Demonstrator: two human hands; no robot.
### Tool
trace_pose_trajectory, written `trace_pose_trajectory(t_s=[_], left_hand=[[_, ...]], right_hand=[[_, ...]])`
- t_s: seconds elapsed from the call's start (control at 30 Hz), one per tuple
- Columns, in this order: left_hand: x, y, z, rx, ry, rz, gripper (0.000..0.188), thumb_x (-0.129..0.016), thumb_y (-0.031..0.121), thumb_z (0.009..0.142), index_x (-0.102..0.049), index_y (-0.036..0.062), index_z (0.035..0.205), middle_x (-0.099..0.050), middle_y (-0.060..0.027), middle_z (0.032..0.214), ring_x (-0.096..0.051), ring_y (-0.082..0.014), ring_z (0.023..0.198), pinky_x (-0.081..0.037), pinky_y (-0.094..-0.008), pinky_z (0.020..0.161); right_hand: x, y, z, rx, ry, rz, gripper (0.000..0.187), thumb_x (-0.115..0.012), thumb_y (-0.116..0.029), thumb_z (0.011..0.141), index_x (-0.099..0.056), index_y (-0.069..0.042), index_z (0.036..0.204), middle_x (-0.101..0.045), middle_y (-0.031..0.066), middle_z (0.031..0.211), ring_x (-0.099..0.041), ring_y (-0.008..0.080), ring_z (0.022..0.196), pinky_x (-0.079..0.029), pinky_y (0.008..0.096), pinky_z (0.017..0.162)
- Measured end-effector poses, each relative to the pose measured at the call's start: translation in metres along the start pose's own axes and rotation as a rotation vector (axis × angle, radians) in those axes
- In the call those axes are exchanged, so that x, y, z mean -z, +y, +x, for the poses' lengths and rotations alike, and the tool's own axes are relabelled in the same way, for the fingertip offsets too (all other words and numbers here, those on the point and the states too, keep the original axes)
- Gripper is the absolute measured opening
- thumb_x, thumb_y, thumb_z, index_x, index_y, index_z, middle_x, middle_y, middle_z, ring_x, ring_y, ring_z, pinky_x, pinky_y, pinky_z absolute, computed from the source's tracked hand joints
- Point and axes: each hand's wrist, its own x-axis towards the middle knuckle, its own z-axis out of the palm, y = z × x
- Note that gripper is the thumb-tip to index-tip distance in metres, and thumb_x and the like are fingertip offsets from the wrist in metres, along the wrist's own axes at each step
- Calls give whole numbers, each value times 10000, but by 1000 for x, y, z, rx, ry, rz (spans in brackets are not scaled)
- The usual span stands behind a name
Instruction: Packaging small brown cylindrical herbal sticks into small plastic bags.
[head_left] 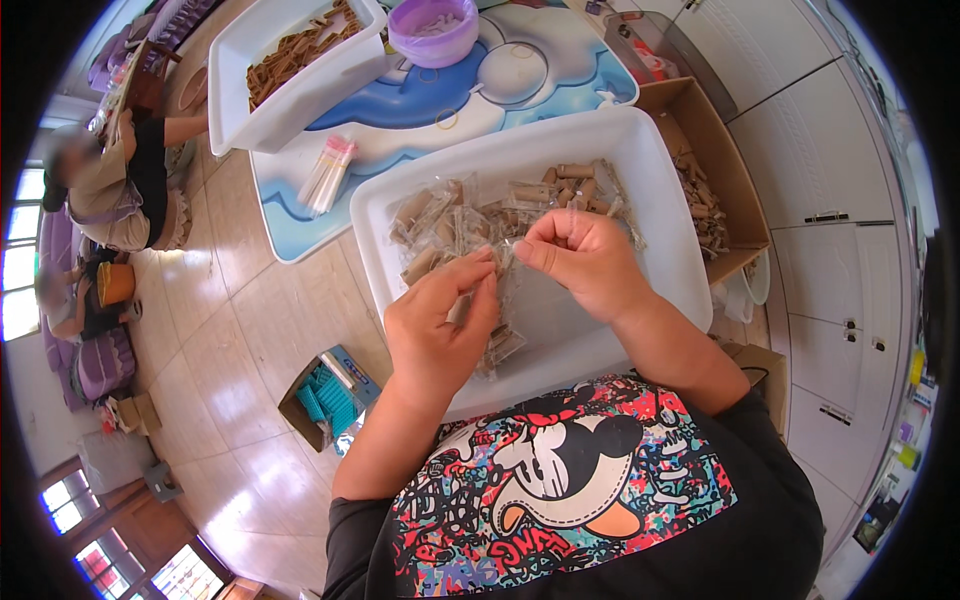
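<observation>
My left hand (443,318) and my right hand (588,262) meet over a large white plastic tub (683,215). Fingers of both are pinched on a small clear plastic bag (508,268) between them; what it contains is hard to make out. Beneath and beyond my hands, the tub holds a heap of clear bags (440,215) with light-brown cylinders inside. Several loose brown cylinders (575,172) lie at the tub's far side. My hands hide part of the heap.
A patterned blue-and-white table (285,225) carries a bundle of clear bags (328,172), a purple bowl (432,42) and another white tub (235,110) of brown pieces. At right stands a cardboard box (735,185) of cylinders. A box of teal packets (325,395) and two people are left.
</observation>
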Motion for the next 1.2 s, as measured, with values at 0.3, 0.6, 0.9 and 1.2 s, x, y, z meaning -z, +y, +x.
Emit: trace_pose_trajectory(t_s=[0.3, 0.6, 0.9, 1.2], left_hand=[[1, 1, -2, 436, -51, -582, 87, -574, -15, 827, -594, -52, 903, -633, -125, 934, -584, -107, 802, -477, -217, 727], [28, -16, 19, 525, -126, -167, 241, -571, 35, 807, -583, 32, 1047, -630, -106, 912, -597, -150, 780, -468, -267, 668], [-58, -13, 60, -220, -410, 453, 243, -653, 124, 712, -606, 67, 944, -569, -110, 1050, -525, -280, 997, -431, -380, 836], [-95, -52, 69, -124, -823, 995, 282, -651, 275, 717, -630, 110, 945, -569, -94, 959, -546, -254, 955, -439, -371, 812]], right_hand=[[1, 12, 2, 40, -23, 24, 82, -611, -125, 832, -567, -56, 830, -475, -79, 663, -379, -12, 579, -294, 145, 495], [43, -8, 3, 70, 195, 153, 184, -580, -236, 860, -594, -56, 894, -443, -72, 630, -350, 2, 527, -288, 168, 465], [63, -21, -18, 190, 136, 139, 142, -531, -158, 875, -585, -31, 907, -441, -59, 626, -345, 10, 473, -270, 163, 423], [191, 14, -108, 89, 637, -663, 208, -538, -227, 871, -578, -34, 802, -483, -21, 599, -444, 78, 539, -367, 218, 507]])
